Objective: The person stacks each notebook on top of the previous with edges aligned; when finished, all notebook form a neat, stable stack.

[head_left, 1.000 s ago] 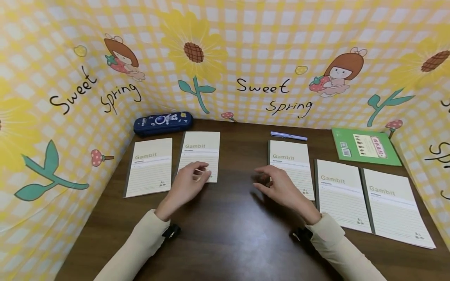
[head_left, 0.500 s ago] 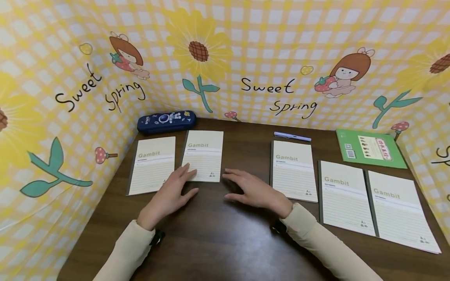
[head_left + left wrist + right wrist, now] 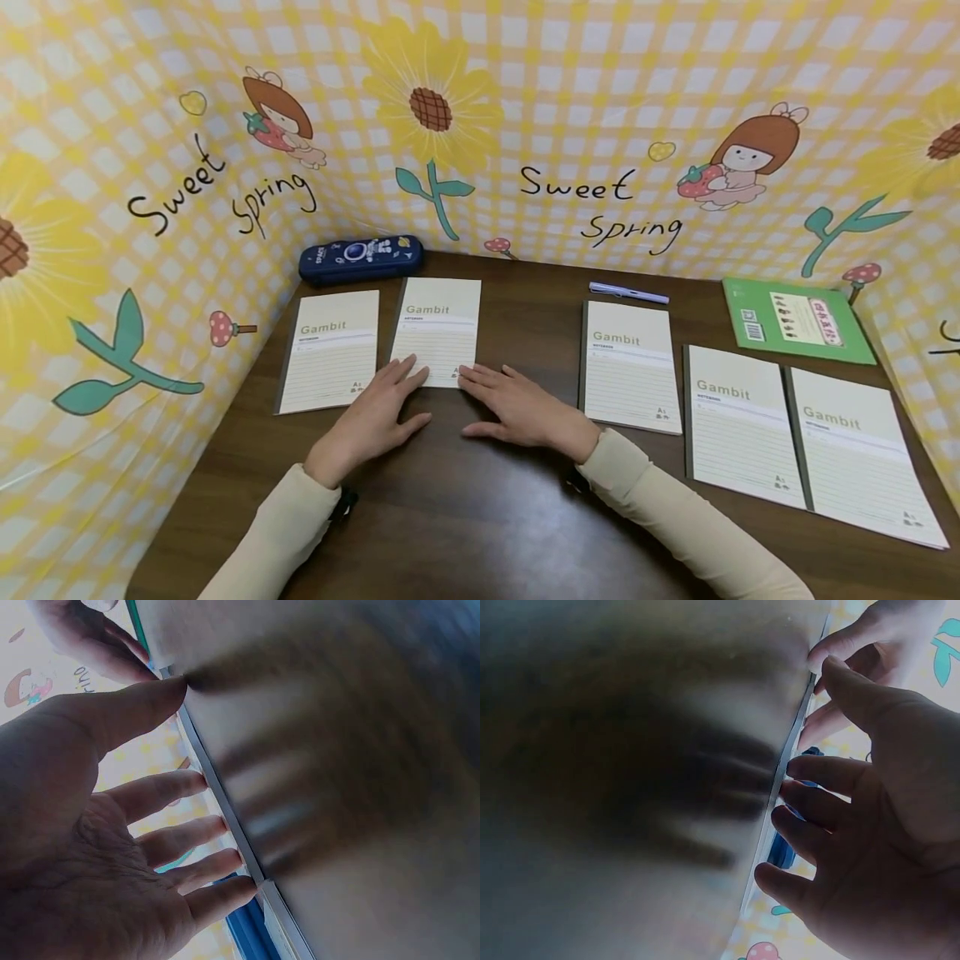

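**Left hand (image 3: 367, 421) and right hand (image 3: 528, 408) spread at the near corners of a cream, rectangular paper notebook with a dark spine (image 3: 438, 325)**

Head view: The cream notebook lay flat on a dark brown, wood-grained tabletop (image 3: 487, 525), second from the left in a loose row. A matching notebook (image 3: 330, 342) was just to its left; three more lay to the right, one by itself (image 3: 628, 358) and a side-by-side pair (image 3: 742, 417). Behind stood a navy pencil case with space pictures (image 3: 360, 260), a slim lavender pen (image 3: 628, 292) and a green rectangular booklet (image 3: 795, 321). Both hands had their fingers mostly straight and parted, gripping nothing; the left fingertips overlapped the near left corner, the right fingertips the near right.

The step in hand seemed to be straightening this notebook. The next move would call for light, even pressure from both sides, or lifting away if it already sat true.

Left wrist view: Extended fingers and a separate thumb met a blurred surface, with nothing in the grasp. Whether they pressed paper or wood could not be told.

Right wrist view: The fingers were slightly bent, apart and unburdened; contact with the paper was equally unclear.
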`<state>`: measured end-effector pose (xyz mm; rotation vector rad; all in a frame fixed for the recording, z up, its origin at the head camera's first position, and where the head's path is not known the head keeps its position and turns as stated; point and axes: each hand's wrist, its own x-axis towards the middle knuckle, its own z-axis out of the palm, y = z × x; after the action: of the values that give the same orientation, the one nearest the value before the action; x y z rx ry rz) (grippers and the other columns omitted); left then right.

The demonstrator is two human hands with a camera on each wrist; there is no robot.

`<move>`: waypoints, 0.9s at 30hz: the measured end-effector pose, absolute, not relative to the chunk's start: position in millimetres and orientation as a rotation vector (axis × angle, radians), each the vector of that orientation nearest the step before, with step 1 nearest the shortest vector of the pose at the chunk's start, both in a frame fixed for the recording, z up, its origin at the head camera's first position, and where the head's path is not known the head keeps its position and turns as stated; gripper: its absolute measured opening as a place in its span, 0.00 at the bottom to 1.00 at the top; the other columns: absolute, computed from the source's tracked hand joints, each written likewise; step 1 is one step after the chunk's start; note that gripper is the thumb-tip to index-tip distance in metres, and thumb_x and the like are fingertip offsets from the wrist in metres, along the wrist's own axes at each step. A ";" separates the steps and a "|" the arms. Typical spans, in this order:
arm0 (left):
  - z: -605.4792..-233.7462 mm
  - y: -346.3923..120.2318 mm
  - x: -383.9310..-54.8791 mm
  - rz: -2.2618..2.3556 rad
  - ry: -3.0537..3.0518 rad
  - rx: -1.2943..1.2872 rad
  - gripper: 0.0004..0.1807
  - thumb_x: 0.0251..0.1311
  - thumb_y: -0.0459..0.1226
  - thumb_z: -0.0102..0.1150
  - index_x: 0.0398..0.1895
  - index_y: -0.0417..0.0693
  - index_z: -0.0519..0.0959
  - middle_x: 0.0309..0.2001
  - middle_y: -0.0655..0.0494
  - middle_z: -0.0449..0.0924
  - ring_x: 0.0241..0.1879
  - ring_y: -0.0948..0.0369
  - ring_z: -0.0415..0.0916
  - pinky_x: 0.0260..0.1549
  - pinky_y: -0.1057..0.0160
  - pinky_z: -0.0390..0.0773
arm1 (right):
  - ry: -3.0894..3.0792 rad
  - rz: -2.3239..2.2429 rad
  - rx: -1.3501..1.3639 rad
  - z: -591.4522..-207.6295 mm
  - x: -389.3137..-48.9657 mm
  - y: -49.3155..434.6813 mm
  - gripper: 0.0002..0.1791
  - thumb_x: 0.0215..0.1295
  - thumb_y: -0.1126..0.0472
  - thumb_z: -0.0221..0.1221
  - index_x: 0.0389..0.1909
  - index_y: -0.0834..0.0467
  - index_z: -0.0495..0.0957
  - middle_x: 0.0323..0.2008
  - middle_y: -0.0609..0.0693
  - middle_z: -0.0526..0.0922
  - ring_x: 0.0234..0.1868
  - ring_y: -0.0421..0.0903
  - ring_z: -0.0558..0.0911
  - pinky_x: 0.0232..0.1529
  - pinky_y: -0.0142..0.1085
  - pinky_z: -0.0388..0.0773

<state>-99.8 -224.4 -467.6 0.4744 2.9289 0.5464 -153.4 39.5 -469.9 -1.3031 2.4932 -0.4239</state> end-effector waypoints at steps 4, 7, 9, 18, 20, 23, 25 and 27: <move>-466.8 -219.1 -98.8 0.527 2.927 0.488 0.39 0.67 0.47 0.69 0.77 0.41 0.68 0.80 0.35 0.59 0.78 0.32 0.57 0.74 0.34 0.64 | 2.499 -0.429 -1.287 -470.5 -152.7 42.8 0.44 0.77 0.35 0.53 0.82 0.58 0.57 0.84 0.52 0.55 0.85 0.52 0.56 0.82 0.61 0.54; -465.8 -213.8 -96.5 0.527 2.916 0.499 0.40 0.67 0.47 0.69 0.77 0.42 0.68 0.80 0.34 0.58 0.78 0.32 0.57 0.73 0.34 0.65 | 2.507 -0.432 -1.272 -471.6 -151.6 47.6 0.44 0.77 0.35 0.53 0.82 0.57 0.57 0.84 0.52 0.55 0.85 0.52 0.56 0.82 0.61 0.55; -465.2 -209.7 -94.2 0.526 2.911 0.512 0.39 0.67 0.47 0.69 0.77 0.42 0.68 0.80 0.34 0.58 0.77 0.32 0.58 0.73 0.34 0.66 | 2.513 -0.425 -1.268 -472.4 -150.5 51.7 0.43 0.77 0.36 0.53 0.82 0.55 0.57 0.84 0.52 0.55 0.85 0.52 0.55 0.81 0.61 0.55; -468.6 -190.8 -83.2 0.500 2.874 0.572 0.39 0.68 0.49 0.68 0.78 0.45 0.68 0.81 0.33 0.56 0.78 0.32 0.57 0.71 0.37 0.70 | 2.531 -0.408 -1.229 -475.1 -142.8 74.3 0.41 0.77 0.37 0.53 0.83 0.51 0.57 0.84 0.51 0.54 0.85 0.56 0.54 0.79 0.65 0.57; -468.0 -186.2 -81.0 0.507 2.858 0.572 0.39 0.68 0.49 0.68 0.78 0.46 0.67 0.81 0.33 0.54 0.78 0.33 0.56 0.71 0.37 0.70 | 2.536 -0.401 -1.218 -474.8 -141.1 78.9 0.41 0.78 0.37 0.53 0.83 0.50 0.57 0.84 0.51 0.53 0.85 0.56 0.54 0.79 0.65 0.58; -466.9 -178.8 -78.2 0.515 2.841 0.581 0.39 0.69 0.48 0.67 0.79 0.46 0.66 0.81 0.32 0.53 0.79 0.32 0.54 0.71 0.37 0.71 | 2.545 -0.391 -1.196 -473.4 -138.8 86.1 0.41 0.77 0.37 0.53 0.83 0.49 0.56 0.85 0.50 0.53 0.85 0.56 0.53 0.79 0.65 0.57; -466.4 -174.2 -76.6 0.514 2.833 0.599 0.39 0.70 0.48 0.66 0.79 0.46 0.66 0.81 0.32 0.52 0.79 0.32 0.54 0.70 0.37 0.71 | 2.549 -0.401 -1.185 -472.0 -137.2 90.7 0.41 0.77 0.37 0.54 0.83 0.50 0.57 0.84 0.51 0.54 0.85 0.57 0.54 0.79 0.65 0.57; -467.3 -170.5 -75.4 0.506 2.826 0.616 0.39 0.70 0.49 0.66 0.79 0.46 0.65 0.82 0.32 0.51 0.79 0.32 0.53 0.70 0.37 0.72 | 2.551 -0.403 -1.168 -470.9 -135.6 94.8 0.41 0.77 0.36 0.54 0.83 0.49 0.58 0.84 0.50 0.54 0.85 0.57 0.53 0.79 0.65 0.57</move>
<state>-75.4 -170.5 -467.3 0.6157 2.8257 0.5058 -135.6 94.8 -470.9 -1.1677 2.5507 -0.4028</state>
